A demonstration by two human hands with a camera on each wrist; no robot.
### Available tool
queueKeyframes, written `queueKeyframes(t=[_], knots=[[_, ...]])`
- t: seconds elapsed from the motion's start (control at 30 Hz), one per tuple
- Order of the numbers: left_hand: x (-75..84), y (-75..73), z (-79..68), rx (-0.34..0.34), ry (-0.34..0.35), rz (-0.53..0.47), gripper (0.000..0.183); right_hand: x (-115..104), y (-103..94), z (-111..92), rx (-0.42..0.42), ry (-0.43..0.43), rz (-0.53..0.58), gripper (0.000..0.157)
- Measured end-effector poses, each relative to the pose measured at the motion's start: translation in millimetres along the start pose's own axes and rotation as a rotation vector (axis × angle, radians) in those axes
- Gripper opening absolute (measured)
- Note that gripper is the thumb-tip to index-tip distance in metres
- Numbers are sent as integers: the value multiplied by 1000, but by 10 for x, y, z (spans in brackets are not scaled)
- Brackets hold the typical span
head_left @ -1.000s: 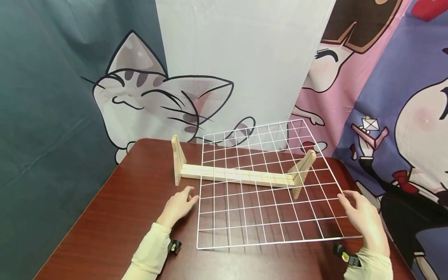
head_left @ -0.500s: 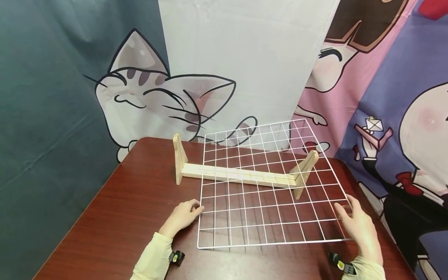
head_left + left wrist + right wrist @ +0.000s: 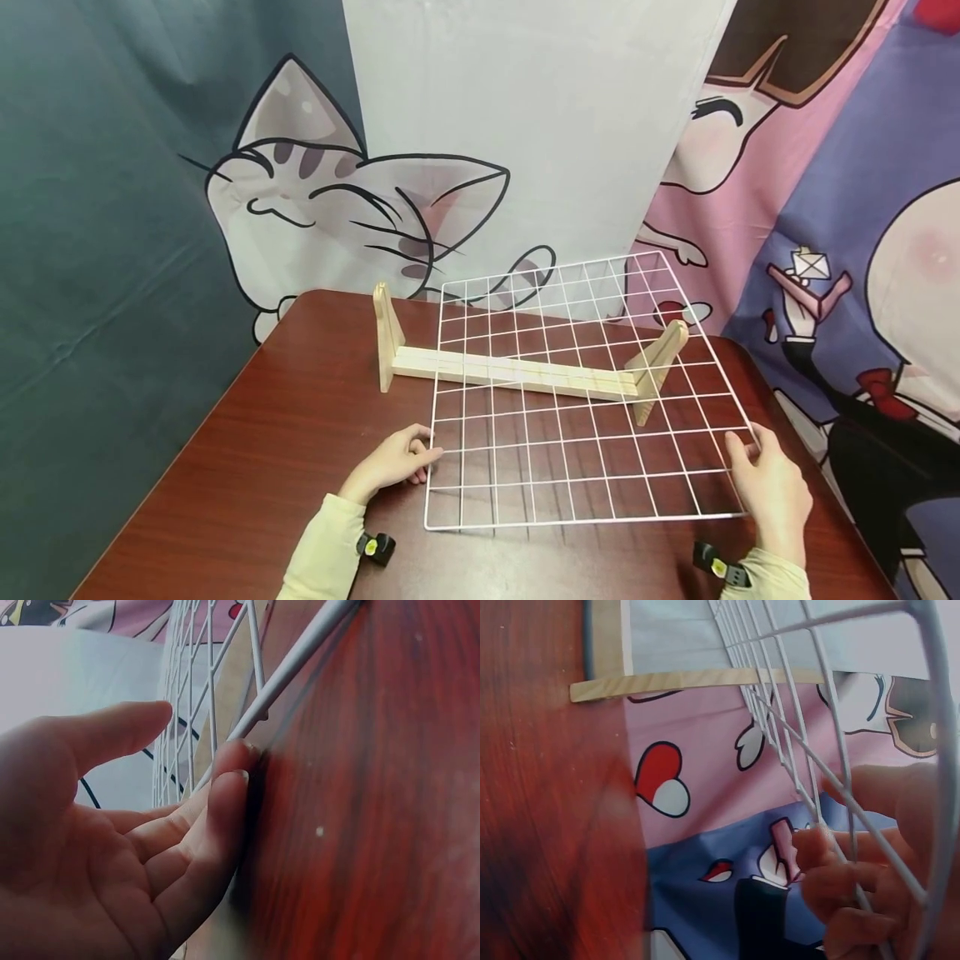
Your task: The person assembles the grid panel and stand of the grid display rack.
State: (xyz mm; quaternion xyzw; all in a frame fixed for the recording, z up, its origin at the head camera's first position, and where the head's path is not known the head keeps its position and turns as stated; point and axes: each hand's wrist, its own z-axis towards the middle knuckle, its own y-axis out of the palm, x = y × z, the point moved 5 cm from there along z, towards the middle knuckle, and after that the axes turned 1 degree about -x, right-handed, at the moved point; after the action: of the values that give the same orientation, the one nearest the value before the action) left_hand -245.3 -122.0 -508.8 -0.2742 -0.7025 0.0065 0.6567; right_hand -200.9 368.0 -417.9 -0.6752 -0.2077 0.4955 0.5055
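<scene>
A white wire grid panel slants upward away from me, its near edge low over the table. My left hand is at its left edge. In the left wrist view the thumb stays apart above the edge wire, while loosely bent fingers reach to it from below. On the opposite side, my right hand grips the edge wire, its fingers curled about it. Behind the mesh stands a pale wooden frame, with a crossbar joining two tapered end pieces.
The dark red-brown wooden table extends out to both sides. A printed cartoon cloth hangs behind the table's far edge. Each wrist carries a small black camera, such as the left wrist camera.
My left hand has come in from beside the panel to its left edge. My right hand has slid nearer along the right edge, and its fingers have closed. The panel has barely moved.
</scene>
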Motion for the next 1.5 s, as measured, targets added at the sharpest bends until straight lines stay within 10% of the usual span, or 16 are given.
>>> queueKeyframes(t=[0.37, 1.5], knots=[[16, -20, 19, -21, 6, -1, 45, 29, -29, -20, 182, 51, 70, 45], [93, -111, -46, -67, 41, -103, 49, 80, -48, -48, 272, 98, 153, 43]])
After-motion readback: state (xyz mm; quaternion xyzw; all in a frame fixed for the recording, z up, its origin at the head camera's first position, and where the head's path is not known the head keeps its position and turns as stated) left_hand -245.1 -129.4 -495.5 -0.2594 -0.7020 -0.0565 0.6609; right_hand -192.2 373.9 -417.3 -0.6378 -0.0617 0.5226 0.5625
